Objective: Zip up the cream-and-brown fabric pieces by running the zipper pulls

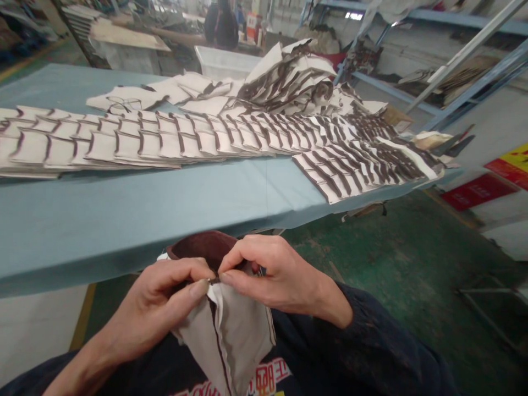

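A piece of cream fabric (243, 330) with a dark brown lining and a dark seam down its middle hangs in front of my chest. My left hand (165, 302) pinches its upper edge at the top of the seam. Right beside it, my right hand (268, 272) pinches the same edge between thumb and forefinger. The fingertips of both hands nearly touch. Above them, the brown inside of the piece shows as an open curve.
A blue-covered table (206, 192) stands ahead, bearing long overlapping rows of cream pieces (157, 137) with dark edges. Behind them lie a loose heap (289, 77), eyeglasses (124, 104) and a white bin (225, 61). Shelving (412, 93) stands at the right.
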Motion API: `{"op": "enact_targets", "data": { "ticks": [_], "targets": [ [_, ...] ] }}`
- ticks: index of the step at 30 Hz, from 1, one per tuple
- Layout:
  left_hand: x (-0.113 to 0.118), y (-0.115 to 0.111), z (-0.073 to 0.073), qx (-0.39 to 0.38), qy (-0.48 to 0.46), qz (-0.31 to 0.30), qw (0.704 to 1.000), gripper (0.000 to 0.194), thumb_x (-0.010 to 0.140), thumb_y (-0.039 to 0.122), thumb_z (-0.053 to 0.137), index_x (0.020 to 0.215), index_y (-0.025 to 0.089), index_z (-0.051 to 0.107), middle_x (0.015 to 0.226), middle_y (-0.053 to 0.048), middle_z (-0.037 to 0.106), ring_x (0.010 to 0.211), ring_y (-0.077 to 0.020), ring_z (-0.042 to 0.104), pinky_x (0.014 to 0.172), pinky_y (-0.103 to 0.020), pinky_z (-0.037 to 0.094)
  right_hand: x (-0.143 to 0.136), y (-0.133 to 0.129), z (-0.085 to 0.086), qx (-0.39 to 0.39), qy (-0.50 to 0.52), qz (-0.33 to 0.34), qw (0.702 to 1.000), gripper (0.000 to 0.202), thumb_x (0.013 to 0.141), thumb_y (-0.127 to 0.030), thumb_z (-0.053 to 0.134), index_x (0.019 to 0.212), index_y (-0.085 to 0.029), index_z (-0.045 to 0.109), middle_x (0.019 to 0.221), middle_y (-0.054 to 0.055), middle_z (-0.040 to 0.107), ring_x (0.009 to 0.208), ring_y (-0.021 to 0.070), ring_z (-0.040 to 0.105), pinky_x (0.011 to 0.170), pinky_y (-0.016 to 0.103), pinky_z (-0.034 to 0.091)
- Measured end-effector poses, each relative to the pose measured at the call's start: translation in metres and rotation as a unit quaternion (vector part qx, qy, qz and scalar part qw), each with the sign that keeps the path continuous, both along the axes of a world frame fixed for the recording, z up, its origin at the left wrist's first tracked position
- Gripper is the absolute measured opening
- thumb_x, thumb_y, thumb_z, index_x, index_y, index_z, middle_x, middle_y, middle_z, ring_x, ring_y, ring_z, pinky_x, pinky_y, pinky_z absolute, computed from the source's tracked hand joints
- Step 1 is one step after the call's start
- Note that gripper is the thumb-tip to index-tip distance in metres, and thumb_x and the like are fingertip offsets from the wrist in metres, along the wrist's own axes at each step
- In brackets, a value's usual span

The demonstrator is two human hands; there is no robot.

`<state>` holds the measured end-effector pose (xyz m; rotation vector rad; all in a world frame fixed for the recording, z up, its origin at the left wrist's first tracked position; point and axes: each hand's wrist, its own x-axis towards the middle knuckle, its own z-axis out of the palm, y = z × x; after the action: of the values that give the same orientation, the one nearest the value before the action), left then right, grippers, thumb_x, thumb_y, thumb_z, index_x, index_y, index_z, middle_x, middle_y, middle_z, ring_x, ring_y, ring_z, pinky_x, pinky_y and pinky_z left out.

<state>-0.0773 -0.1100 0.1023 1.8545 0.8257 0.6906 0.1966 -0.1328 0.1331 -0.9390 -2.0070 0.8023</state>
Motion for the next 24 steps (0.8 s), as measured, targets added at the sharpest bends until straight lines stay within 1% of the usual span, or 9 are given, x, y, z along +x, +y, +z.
{"op": "enact_targets", "data": {
  "ticks": [4, 7, 9, 13, 16, 19, 21, 22, 24],
  "targets": [
    [0.002, -0.001, 0.004, -0.002, -0.020, -0.011, 1.000, 0.041, 0.124, 0.045, 0.067, 0.096, 0.025, 0.088, 0.084, -0.001, 0.082, 0.072, -0.0184, 0.072, 0.067, -0.025, 0.058, 0.008, 0.000, -0.004, 0.106, -0.020, 0.019, 0.994, 0.016, 0.123, -0.025, 0.077, 0.110, -0.021, 0.085, 0.099, 0.003, 0.094, 0.084, 0.0161, 0.085, 0.082, 0.027, 0.065],
    [0.004, -0.004, 0.011, -0.017, -0.003, -0.008, 1.000, 0.042, 0.126, 0.045, 0.063, 0.099, 0.026, 0.089, 0.087, 0.000, 0.083, 0.074, -0.0185, 0.072, 0.068, -0.026, 0.057, 0.009, 0.000, -0.004, 0.157, -0.069, 0.015, 0.985, 0.027, 0.130, -0.033, 0.069, 0.112, -0.021, 0.084, 0.098, 0.003, 0.094, 0.085, 0.0162, 0.087, 0.083, 0.028, 0.066],
    [0.005, -0.006, 0.015, -0.017, 0.005, -0.009, 1.000, 0.044, 0.126, 0.046, 0.061, 0.100, 0.026, 0.090, 0.089, 0.000, 0.084, 0.075, -0.0189, 0.073, 0.068, -0.026, 0.057, 0.009, -0.002, -0.001, 0.189, -0.105, 0.012, 0.976, 0.030, 0.132, -0.034, 0.066, 0.112, -0.021, 0.084, 0.099, 0.003, 0.095, 0.087, 0.0173, 0.089, 0.082, 0.029, 0.067],
    [0.008, -0.009, 0.024, 0.012, 0.024, -0.006, 1.000, 0.041, 0.125, 0.041, 0.061, 0.100, 0.026, 0.091, 0.085, 0.002, 0.083, 0.072, -0.0177, 0.073, 0.068, -0.023, 0.060, 0.009, -0.008, 0.011, 0.219, -0.197, 0.014, 0.956, 0.023, 0.128, -0.026, 0.072, 0.108, -0.022, 0.083, 0.105, 0.005, 0.095, 0.096, 0.0199, 0.090, 0.077, 0.030, 0.065],
    [0.010, -0.009, 0.031, 0.041, 0.037, -0.009, 0.998, 0.042, 0.122, 0.036, 0.061, 0.093, 0.026, 0.089, 0.078, 0.004, 0.082, 0.066, -0.0150, 0.073, 0.063, -0.020, 0.058, 0.009, -0.012, 0.021, 0.245, -0.274, 0.023, 0.930, 0.021, 0.125, -0.017, 0.073, 0.107, -0.023, 0.082, 0.106, 0.004, 0.095, 0.093, 0.0189, 0.087, 0.069, 0.029, 0.061],
    [0.015, -0.009, 0.037, 0.067, 0.045, 0.011, 0.997, 0.045, 0.117, 0.031, 0.058, 0.078, 0.025, 0.081, 0.067, 0.007, 0.074, 0.053, -0.0114, 0.063, 0.051, -0.018, 0.048, 0.006, -0.013, 0.028, 0.290, -0.309, 0.029, 0.905, 0.019, 0.122, -0.012, 0.074, 0.105, -0.020, 0.079, 0.096, 0.003, 0.090, 0.085, 0.0194, 0.084, 0.059, 0.033, 0.054],
    [0.018, -0.009, 0.038, 0.078, 0.046, 0.012, 0.996, 0.047, 0.116, 0.031, 0.058, 0.071, 0.025, 0.073, 0.061, 0.008, 0.070, 0.048, -0.0106, 0.055, 0.045, -0.019, 0.041, 0.005, -0.013, 0.031, 0.298, -0.329, 0.025, 0.896, 0.021, 0.121, -0.011, 0.073, 0.102, -0.021, 0.077, 0.090, 0.001, 0.086, 0.081, 0.0192, 0.083, 0.057, 0.034, 0.052],
    [0.019, -0.009, 0.038, 0.080, 0.046, 0.010, 0.996, 0.048, 0.117, 0.033, 0.059, 0.071, 0.025, 0.070, 0.062, 0.008, 0.070, 0.048, -0.0107, 0.055, 0.045, -0.020, 0.041, 0.004, -0.014, 0.032, 0.297, -0.340, 0.023, 0.892, 0.022, 0.120, -0.011, 0.072, 0.102, -0.022, 0.076, 0.088, 0.001, 0.085, 0.080, 0.0189, 0.082, 0.057, 0.034, 0.052],
    [0.020, -0.010, 0.034, 0.081, 0.045, 0.013, 0.996, 0.051, 0.121, 0.038, 0.061, 0.073, 0.025, 0.071, 0.064, 0.007, 0.072, 0.051, -0.0113, 0.057, 0.048, -0.020, 0.042, 0.002, -0.016, 0.033, 0.298, -0.357, 0.016, 0.885, 0.025, 0.120, -0.009, 0.070, 0.099, -0.023, 0.074, 0.084, 0.000, 0.081, 0.076, 0.0189, 0.079, 0.057, 0.033, 0.052]
  ]
}}
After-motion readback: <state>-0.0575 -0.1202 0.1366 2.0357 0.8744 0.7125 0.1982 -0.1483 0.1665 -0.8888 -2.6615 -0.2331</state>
